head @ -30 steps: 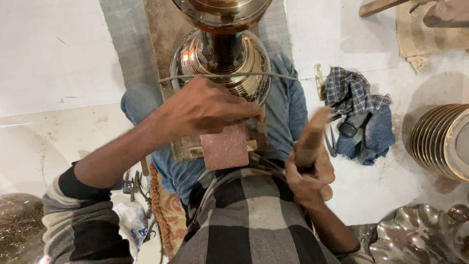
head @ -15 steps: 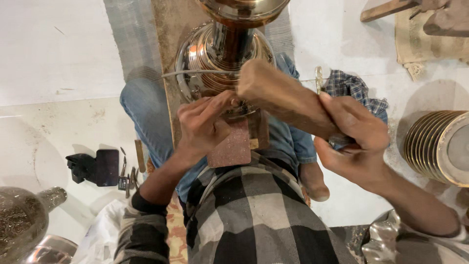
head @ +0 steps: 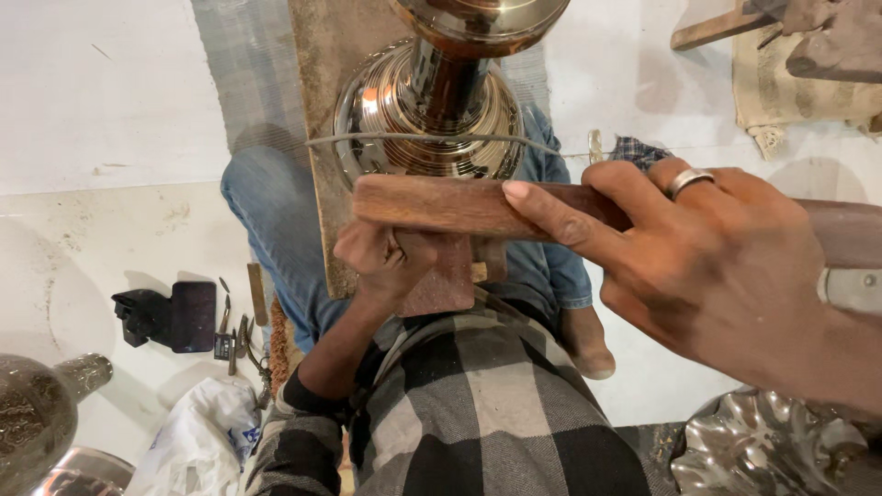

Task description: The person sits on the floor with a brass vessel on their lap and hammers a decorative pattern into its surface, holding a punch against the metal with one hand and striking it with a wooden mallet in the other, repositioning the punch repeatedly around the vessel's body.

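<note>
A shiny brass vessel (head: 432,129) with a narrow neck stands on a wooden board (head: 326,138) across my lap. My right hand (head: 707,257), wearing a ring, grips a long wooden stick (head: 441,204) held level just in front of the vessel's base. My left hand (head: 378,262) is curled below the stick's left end, against a reddish block (head: 446,280) at the board's near edge. A thin wire (head: 367,138) arcs across the vessel's belly.
On the floor to the left lie a black tool (head: 170,314) and small metal tools (head: 241,331). A dark metal pot (head: 37,413) sits bottom left, a fluted metal dish (head: 763,450) bottom right. A cloth (head: 790,83) and wood pieces lie top right.
My right hand has brought the wooden stick up and across in front of the vessel, closer to the camera. My left hand has drawn back from the vessel to the reddish block.
</note>
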Demonstrator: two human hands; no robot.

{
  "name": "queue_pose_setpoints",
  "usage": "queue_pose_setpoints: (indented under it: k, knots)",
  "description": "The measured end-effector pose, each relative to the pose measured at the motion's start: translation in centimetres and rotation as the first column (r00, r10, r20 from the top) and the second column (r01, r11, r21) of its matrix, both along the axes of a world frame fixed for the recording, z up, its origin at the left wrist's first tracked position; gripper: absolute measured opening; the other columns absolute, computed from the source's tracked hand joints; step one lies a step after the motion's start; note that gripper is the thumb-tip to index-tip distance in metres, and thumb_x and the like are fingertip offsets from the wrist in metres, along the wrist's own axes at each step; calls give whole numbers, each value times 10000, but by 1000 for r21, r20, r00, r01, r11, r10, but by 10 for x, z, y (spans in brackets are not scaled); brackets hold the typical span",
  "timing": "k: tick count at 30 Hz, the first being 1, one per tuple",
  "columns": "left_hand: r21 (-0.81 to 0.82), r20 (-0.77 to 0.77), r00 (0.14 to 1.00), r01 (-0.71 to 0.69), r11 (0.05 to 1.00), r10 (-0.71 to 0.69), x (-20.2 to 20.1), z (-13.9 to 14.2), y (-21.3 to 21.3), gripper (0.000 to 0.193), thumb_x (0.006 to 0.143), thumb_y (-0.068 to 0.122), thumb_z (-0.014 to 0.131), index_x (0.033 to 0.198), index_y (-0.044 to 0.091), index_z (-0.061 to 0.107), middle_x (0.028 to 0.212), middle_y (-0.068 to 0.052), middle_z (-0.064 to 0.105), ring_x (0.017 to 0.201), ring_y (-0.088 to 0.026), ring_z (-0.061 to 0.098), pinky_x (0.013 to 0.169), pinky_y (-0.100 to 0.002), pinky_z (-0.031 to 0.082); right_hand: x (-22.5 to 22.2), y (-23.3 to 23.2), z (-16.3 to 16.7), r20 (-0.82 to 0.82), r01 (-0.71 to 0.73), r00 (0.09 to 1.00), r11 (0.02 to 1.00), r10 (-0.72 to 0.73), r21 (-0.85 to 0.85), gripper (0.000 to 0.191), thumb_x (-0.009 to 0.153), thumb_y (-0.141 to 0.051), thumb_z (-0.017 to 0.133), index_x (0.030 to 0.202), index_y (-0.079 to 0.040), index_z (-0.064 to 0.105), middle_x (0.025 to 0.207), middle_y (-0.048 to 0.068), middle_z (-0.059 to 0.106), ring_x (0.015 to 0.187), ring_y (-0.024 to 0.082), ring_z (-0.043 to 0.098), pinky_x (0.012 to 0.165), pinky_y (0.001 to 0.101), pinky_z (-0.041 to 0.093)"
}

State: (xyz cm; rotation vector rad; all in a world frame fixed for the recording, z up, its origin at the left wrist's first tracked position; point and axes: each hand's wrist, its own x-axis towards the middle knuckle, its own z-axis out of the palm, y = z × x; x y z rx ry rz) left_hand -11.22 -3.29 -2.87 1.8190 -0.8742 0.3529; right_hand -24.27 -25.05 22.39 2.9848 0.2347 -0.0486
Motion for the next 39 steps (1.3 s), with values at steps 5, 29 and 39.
queue_pose_setpoints:
  k: [5, 29, 39]
  knots:
    - [-379, -454, 706, 399, 835, -543, -8, -8, -1, 362, 963, 358, 705, 1194, 86, 638, 914, -34, 722, 775, -135, 709, 661, -252, 636, -1, 0, -1, 165, -88, 986, 859, 4, 504, 747, 795, -53, 742, 1480, -249, 517, 1070, 55, 705, 608, 113, 587, 498, 274, 467]
    - [-79, 47, 998, -45, 996, 49, -3, 9, -7, 137, 937, 130, 663, 982, 1, 678, 703, -60, 673, 585, -123, 660, 535, -291, 550, -2, -10, -18, 115, 3, 992, 937, -46, 350, 730, 714, -38, 719, 1415, -232, 652, 1031, 38, 741, 527, 129, 577, 445, 283, 436]
    - [24, 210, 978, -21, 999, 16, -2, 1, 2, 394, 870, 276, 722, 1161, 50, 581, 1003, -160, 681, 905, -283, 716, 830, -444, 589, 23, 3, 1, 243, -112, 970, 911, 13, 396, 683, 821, -53, 735, 1454, -259, 583, 1051, 57, 711, 600, 150, 603, 528, 301, 486]
